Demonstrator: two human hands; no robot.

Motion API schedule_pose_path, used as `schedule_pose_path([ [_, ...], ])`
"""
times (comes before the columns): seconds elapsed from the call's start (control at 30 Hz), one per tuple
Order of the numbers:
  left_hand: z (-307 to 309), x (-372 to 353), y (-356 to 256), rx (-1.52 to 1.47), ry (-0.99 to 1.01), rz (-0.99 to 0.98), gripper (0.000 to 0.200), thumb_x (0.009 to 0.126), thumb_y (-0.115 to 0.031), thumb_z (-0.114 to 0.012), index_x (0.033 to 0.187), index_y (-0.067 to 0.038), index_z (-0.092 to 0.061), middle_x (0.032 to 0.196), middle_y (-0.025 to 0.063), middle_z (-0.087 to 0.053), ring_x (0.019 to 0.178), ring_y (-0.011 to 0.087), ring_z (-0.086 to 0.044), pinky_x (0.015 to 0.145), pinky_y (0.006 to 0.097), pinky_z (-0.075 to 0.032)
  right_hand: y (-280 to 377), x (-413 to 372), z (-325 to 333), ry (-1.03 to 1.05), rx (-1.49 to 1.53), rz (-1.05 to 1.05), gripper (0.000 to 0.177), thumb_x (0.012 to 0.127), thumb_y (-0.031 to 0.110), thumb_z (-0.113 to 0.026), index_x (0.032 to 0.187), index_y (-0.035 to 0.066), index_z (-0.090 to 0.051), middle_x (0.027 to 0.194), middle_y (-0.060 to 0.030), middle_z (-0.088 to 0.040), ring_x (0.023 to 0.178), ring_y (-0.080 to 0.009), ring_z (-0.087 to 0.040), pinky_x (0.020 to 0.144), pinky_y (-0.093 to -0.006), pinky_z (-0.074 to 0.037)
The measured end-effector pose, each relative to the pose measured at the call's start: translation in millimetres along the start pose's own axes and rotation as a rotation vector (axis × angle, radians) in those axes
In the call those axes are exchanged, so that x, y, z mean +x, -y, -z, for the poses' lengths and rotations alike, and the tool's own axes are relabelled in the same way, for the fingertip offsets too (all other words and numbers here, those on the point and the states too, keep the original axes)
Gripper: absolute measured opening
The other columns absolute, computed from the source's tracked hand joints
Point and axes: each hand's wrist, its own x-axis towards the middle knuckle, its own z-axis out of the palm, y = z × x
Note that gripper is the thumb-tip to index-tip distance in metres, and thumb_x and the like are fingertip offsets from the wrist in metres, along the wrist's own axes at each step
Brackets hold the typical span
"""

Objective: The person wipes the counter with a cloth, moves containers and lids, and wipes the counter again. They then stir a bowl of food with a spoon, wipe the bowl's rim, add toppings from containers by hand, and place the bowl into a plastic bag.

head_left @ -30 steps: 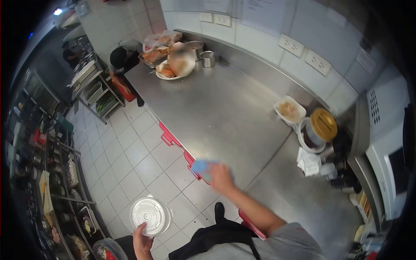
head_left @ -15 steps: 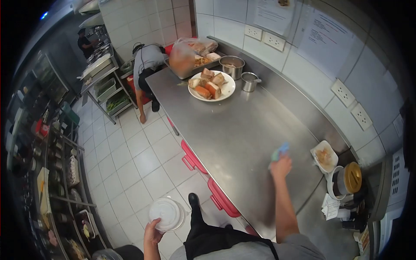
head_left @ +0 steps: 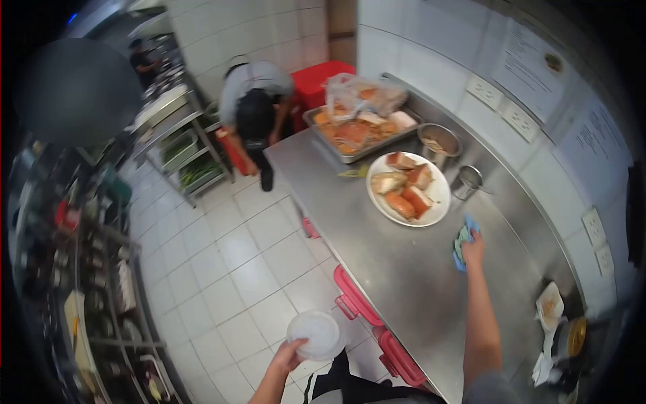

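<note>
My right hand (head_left: pixel 474 249) is closed on a blue and green cloth (head_left: pixel 463 246) and presses it on the steel table (head_left: pixel 404 269). Just beyond the cloth lies a white plate (head_left: pixel 431 214) with several chunks of browned meat (head_left: pixel 402 192). A small metal cup (head_left: pixel 467 182) is close by on the right. Off the table's front edge, over the floor, my left hand (head_left: pixel 289 355) grips a round, whitish plastic lid or container (head_left: pixel 315 335) by its near side, thumb on top.
At the table's far end are a tray of meat pieces (head_left: pixel 350 138) under a plastic bag and a metal pot (head_left: pixel 440 141). Red-pink bins (head_left: pixel 356 296) sit under the front edge. A bending co-worker (head_left: pixel 259 101) is beyond the table. A white dish (head_left: pixel 550 304) stands right; shelves (head_left: pixel 101 296) line the left.
My right hand has slid the cloth away from me along the table, up near the plate. The co-worker has turned and drawn the arm in from the floor. My view has shifted.
</note>
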Motion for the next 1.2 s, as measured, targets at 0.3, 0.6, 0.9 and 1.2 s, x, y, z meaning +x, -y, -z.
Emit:
schedule_pose_path([
  [0.3,20,26,6,0.032,0.077,0.207,0.055,0.078,-0.011,-0.065,0.126,-0.001,-0.040,0.119,0.0152,-0.053,0.109,0.0310,-0.054,0.091,0.0466,-0.047,159,-138,-62,0.249,0.045,0.197,0.042,0.061,-0.001,-0.057,0.102,0.005,-0.059,0.104,-0.0156,-0.057,0.100,-0.0349,-0.050,0.087,-0.0455,-0.039],
  [0.6,34,33,-18,0.246,-0.158,0.198,0.044,0.083,-0.021,-0.063,0.118,0.003,-0.051,0.108,0.0143,-0.061,0.096,0.0261,-0.060,0.080,0.0385,-0.052,114,-125,50,0.593,0.789,0.131,0.038,0.064,-0.002,-0.060,0.101,0.007,-0.067,0.105,-0.0121,-0.065,0.102,-0.0272,-0.060,0.090,-0.0362,-0.046],
  [0.9,-89,20,-28,0.348,-0.136,0.099,0.045,0.083,-0.020,-0.064,0.119,0.004,-0.050,0.110,0.0144,-0.060,0.098,0.0255,-0.059,0.082,0.0384,-0.050,47,-179,33,0.409,0.046,0.279,0.045,0.061,-0.003,-0.051,0.104,0.007,-0.056,0.110,-0.0134,-0.055,0.107,-0.0318,-0.047,0.079,-0.0499,-0.039],
  [1.2,-202,-24,-11,0.445,0.025,-0.057,0.045,0.083,-0.018,-0.064,0.120,0.003,-0.049,0.111,0.0146,-0.059,0.099,0.0262,-0.059,0.083,0.0395,-0.050,-56,-91,145,0.407,0.685,0.025,0.033,0.071,0.013,-0.068,0.104,0.008,-0.066,0.102,-0.0121,-0.065,0.097,-0.0249,-0.061,0.083,-0.0378,-0.048],
])
